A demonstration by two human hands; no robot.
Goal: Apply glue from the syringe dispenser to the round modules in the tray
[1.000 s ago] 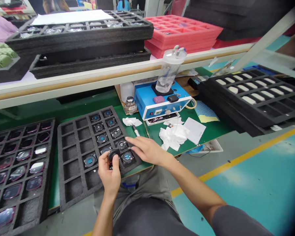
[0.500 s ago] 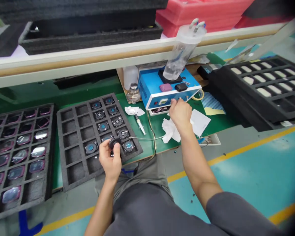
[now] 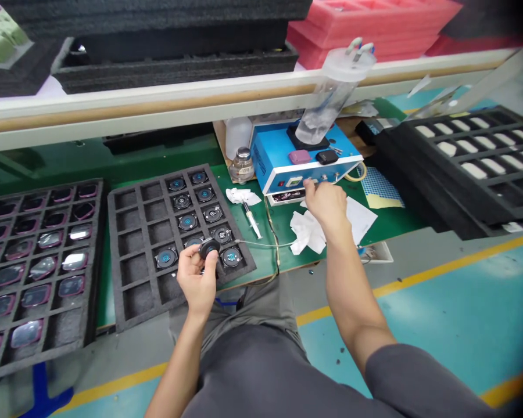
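My left hand (image 3: 196,280) grips a small round black part (image 3: 209,248) over the near right corner of a black foam tray (image 3: 133,273). The tray's right-hand cells hold several round black parts with blue centres (image 3: 187,221). My right hand (image 3: 326,203) reaches to the front panel of a blue box-shaped machine (image 3: 298,164), its fingers curled at the knobs; what it pinches is hidden. A syringe (image 3: 253,219) lies on the green mat between the tray and crumpled white wipes (image 3: 307,232).
A second foam tray (image 3: 30,261) of glossy pink-rimmed pieces lies at the left. Another black tray (image 3: 470,157) with white pieces stands at the right. A clear bottle (image 3: 326,98) sits on the machine, a small glass jar (image 3: 242,164) beside it. A shelf rail (image 3: 157,110) runs overhead.
My right hand left the tray a second ago and went right to the blue machine's front panel. My left hand stayed over the tray with the black part, tilting it slightly.
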